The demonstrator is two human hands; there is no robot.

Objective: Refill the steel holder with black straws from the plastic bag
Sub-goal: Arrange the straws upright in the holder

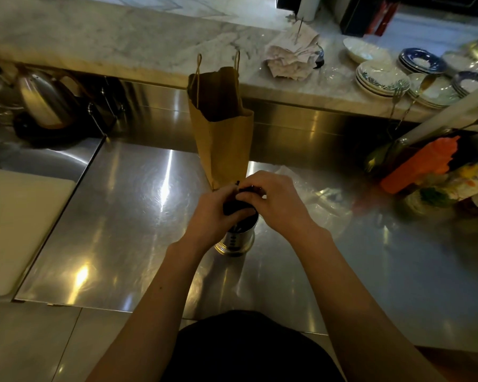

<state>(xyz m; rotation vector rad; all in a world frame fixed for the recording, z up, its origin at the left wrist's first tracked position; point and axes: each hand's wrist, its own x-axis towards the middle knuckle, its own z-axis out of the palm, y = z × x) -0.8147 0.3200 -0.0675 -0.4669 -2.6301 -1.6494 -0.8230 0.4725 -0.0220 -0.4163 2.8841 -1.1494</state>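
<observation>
1. Your left hand [214, 209] and right hand [273, 201] both close round a dark bundle of black straws [236, 206], directly above the steel holder [236, 239].
2. Your hands hide most of the bundle and the holder's rim; only its lower wall shows.
3. The plastic bag [319, 199], right of the holder, is blurred, possibly empty.
4. A paper bag [224, 139] stands behind.

At frame centre, the left hand [213, 209] and right hand [276, 201] together clasp a bundle of black straws [236, 204] over the steel holder [236, 239] standing on the steel bench [127, 216]. A brown paper bag [222, 128] stands upright just behind them.
</observation>
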